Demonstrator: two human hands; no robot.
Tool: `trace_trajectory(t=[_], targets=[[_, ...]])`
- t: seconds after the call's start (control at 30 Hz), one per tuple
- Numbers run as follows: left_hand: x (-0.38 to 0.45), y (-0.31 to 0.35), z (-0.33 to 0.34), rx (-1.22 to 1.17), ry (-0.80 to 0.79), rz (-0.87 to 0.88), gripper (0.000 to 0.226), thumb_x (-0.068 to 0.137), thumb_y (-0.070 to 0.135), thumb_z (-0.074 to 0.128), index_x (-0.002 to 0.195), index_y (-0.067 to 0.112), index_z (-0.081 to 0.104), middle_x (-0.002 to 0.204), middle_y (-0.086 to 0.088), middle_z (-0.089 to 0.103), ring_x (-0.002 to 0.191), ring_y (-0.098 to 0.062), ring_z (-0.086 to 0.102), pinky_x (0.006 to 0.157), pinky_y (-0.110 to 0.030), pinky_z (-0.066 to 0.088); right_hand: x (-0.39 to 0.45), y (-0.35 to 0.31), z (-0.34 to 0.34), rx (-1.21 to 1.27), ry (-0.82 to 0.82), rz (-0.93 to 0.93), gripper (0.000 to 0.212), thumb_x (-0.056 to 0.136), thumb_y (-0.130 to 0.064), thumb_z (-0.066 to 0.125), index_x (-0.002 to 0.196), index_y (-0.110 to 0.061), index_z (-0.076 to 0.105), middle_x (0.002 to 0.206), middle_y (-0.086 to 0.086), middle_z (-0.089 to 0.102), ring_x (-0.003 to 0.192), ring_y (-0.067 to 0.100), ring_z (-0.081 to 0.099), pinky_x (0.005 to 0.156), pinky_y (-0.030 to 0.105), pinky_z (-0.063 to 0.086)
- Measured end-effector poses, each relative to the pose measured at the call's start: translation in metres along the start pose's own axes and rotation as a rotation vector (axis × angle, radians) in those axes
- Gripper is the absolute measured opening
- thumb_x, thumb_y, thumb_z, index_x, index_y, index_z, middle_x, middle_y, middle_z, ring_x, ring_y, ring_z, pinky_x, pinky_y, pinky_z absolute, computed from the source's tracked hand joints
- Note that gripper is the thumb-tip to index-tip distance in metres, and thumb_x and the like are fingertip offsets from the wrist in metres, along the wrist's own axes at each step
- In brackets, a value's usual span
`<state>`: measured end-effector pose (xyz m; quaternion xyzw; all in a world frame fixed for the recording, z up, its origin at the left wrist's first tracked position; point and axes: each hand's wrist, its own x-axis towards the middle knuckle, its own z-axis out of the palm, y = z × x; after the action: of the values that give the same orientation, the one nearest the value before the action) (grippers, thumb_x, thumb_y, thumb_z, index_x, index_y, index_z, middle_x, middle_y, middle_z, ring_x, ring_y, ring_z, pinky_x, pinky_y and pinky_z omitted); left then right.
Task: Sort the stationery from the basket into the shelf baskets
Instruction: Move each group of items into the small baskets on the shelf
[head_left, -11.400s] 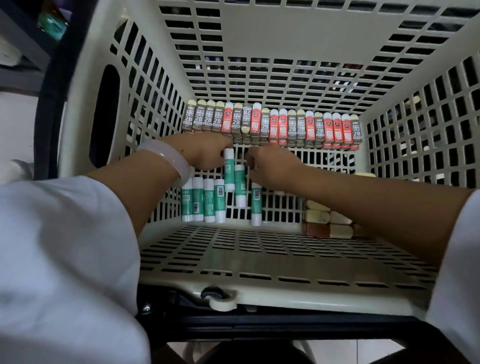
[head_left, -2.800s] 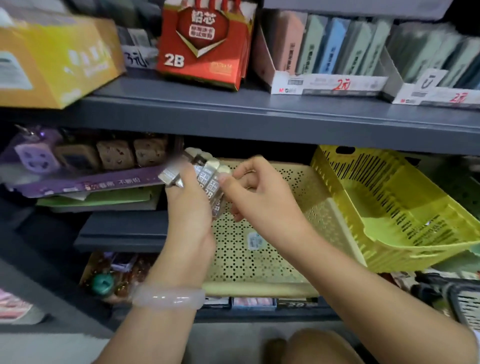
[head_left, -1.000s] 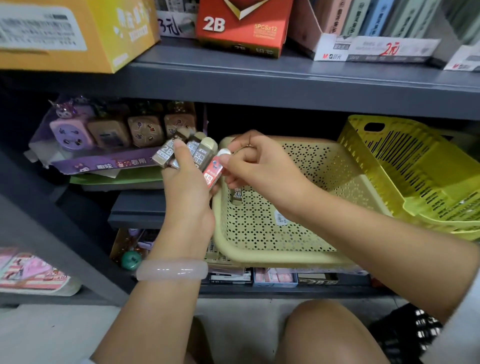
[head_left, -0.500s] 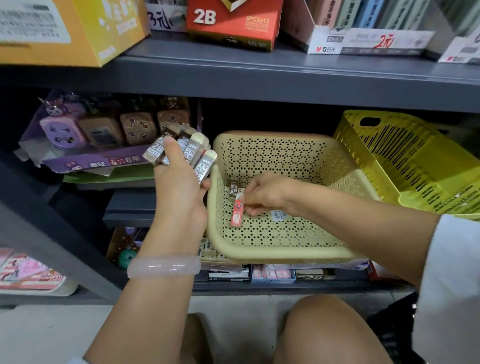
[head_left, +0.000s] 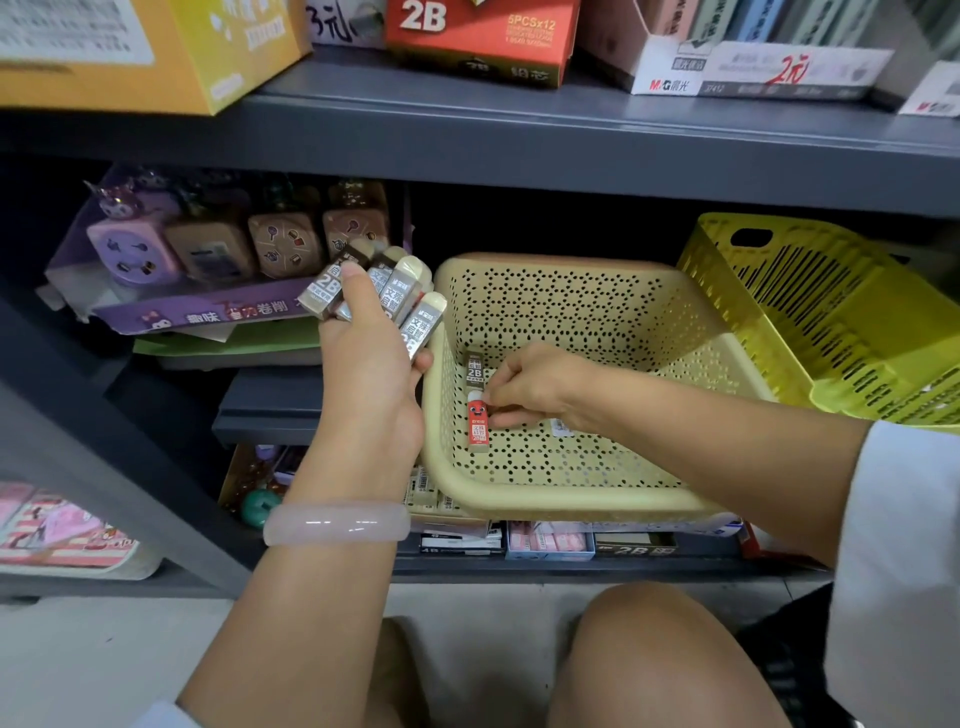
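The left hand (head_left: 371, 358) grips a fanned bunch of grey-sleeved 2B erasers with cream ends (head_left: 382, 299), fingers curled round them, just left of the beige perforated plastic basket (head_left: 571, 496) on the dark grey shelf (head_left: 519, 140); held there, I judge, as a ready stock to feed from. The right hand (head_left: 540, 392) reaches into the basket, its fingers (head_left: 501, 382) pinching the top of a red-sleeved eraser (head_left: 478, 423) lying on the basket floor, apparently setting it in line below a grey-sleeved eraser (head_left: 475, 370) already lying there. A small white label also shows on the floor. To the right, a yellow-green slotted basket (head_left: 810, 322) sits tilted; nothing shows inside it.
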<state>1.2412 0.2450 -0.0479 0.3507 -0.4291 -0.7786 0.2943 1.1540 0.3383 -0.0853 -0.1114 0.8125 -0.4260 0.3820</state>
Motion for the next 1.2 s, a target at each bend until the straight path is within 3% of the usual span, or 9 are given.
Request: trace_trajectory(t=[0.13,0.3,0.53,0.67,0.8,0.87,1.0,1.13,1.2], targets=[[0.0,-0.001,0.0,0.015,0.004,0.002,0.049,0.096,0.046,0.037,0.122,0.007,0.05,0.074,0.003,0.058,0.049,-0.005,0.051,0.039,-0.014,0.035,-0.01,-0.012,-0.015,-0.038,0.044,-0.106,0.012,0.093,-0.009,0.051,0.095,0.001,0.057,0.08,0.009,0.061,0.068,0.016,0.062,0.07,0.024,0.057],[0.0,-0.001,0.002,0.038,0.012,0.012,0.051,0.096,0.046,0.035,0.124,0.006,0.049,0.081,-0.001,0.059,0.054,-0.008,0.051,0.039,-0.013,0.036,-0.035,-0.039,-0.01,0.243,0.001,-0.451,0.015,0.093,-0.023,0.054,0.086,-0.01,0.057,0.074,0.006,0.063,0.057,0.006,0.061,0.057,0.018,0.054],[0.003,-0.003,0.001,0.057,0.027,0.045,0.052,0.096,0.047,0.035,0.124,0.005,0.046,0.091,-0.004,0.061,0.059,-0.009,0.057,0.039,-0.013,0.042,-0.035,-0.041,0.0,0.342,-0.027,-0.526,0.008,0.089,-0.004,0.056,0.084,-0.009,0.056,0.071,0.006,0.06,0.059,0.006,0.057,0.063,0.015,0.053],[0.007,-0.007,-0.003,0.078,0.038,0.032,0.056,0.094,0.052,0.036,0.124,0.005,0.045,0.076,-0.002,0.05,0.047,-0.007,0.041,0.04,-0.014,0.041,-0.021,-0.038,-0.026,0.39,0.146,-0.425,0.013,0.092,-0.003,0.051,0.085,-0.009,0.06,0.076,0.003,0.061,0.063,0.007,0.057,0.063,0.014,0.053],[0.009,-0.007,-0.002,0.075,0.021,0.037,0.057,0.094,0.051,0.037,0.125,0.005,0.047,0.073,-0.002,0.048,0.046,-0.008,0.039,0.04,-0.015,0.038,0.004,-0.031,-0.035,0.094,0.271,-0.151,0.022,0.092,-0.006,0.054,0.111,0.004,0.058,0.096,0.014,0.064,0.08,0.021,0.063,0.087,0.028,0.052],[0.01,-0.008,-0.002,0.079,0.02,0.043,0.055,0.094,0.05,0.036,0.123,0.005,0.048,0.073,-0.001,0.049,0.045,-0.008,0.039,0.04,-0.015,0.038,0.014,-0.025,-0.03,-0.049,0.269,-0.059,0.025,0.091,-0.01,0.055,0.112,0.004,0.058,0.101,0.016,0.066,0.082,0.021,0.064,0.086,0.028,0.053],[0.012,-0.008,-0.003,0.083,0.011,0.048,0.054,0.094,0.05,0.036,0.122,0.006,0.048,0.074,-0.002,0.049,0.046,-0.008,0.038,0.039,-0.016,0.037,0.027,-0.017,-0.021,-0.037,0.206,0.044,0.025,0.09,-0.014,0.058,0.11,0.003,0.056,0.077,0.011,0.06,0.054,0.01,0.057,0.058,0.021,0.054],[0.014,-0.008,-0.002,0.087,0.003,0.046,0.054,0.094,0.05,0.035,0.124,0.008,0.049,0.071,-0.002,0.046,0.046,-0.009,0.037,0.04,-0.016,0.036,0.036,-0.012,-0.018,0.013,0.223,0.016,0.027,0.088,-0.009,0.061,0.11,0.006,0.056,0.075,0.011,0.06,0.073,0.018,0.061,0.085,0.035,0.054],[0.014,-0.008,-0.001,0.091,0.005,0.045,0.053,0.094,0.05,0.036,0.125,0.009,0.049,0.07,-0.001,0.046,0.047,-0.008,0.038,0.039,-0.016,0.036,0.036,-0.011,-0.016,-0.016,0.211,0.002,0.027,0.087,-0.007,0.061,0.11,0.007,0.058,0.073,0.009,0.059,0.067,0.016,0.059,0.082,0.033,0.053]])
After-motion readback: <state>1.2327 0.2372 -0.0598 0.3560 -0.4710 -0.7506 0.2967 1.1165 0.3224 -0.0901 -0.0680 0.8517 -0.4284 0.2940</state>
